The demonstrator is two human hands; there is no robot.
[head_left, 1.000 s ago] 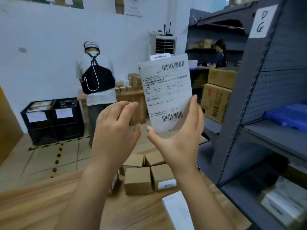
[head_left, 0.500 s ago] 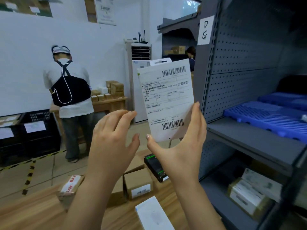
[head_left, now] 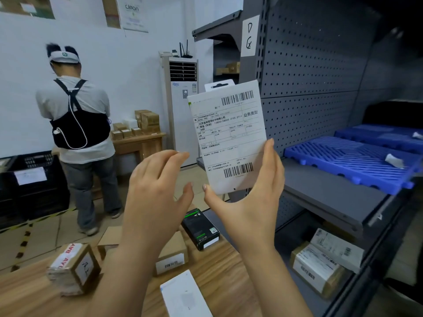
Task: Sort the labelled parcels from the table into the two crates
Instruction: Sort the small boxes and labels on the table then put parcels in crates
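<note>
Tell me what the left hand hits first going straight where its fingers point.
The left hand likely meets the white labelled parcel, held by the right hand, at its left edge; depth unclear.

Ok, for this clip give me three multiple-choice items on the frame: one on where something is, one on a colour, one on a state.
1. Where does the black box lie?
A. on the wooden table, below the hands
B. on the floor
C. in a crate

2. What colour are the slatted trays on the grey shelf?
A. red
B. blue
C. green

3. How is the white labelled parcel held?
A. it lies on the table
B. both hands grip it
C. the right hand alone grips it, the left hand open beside it

Answers:
1 A: it sits on the wood near the table's far edge.
2 B: both trays are plainly blue.
3 C: the right thumb and fingers clamp its lower edges, and the left hand is clear of it.
</note>
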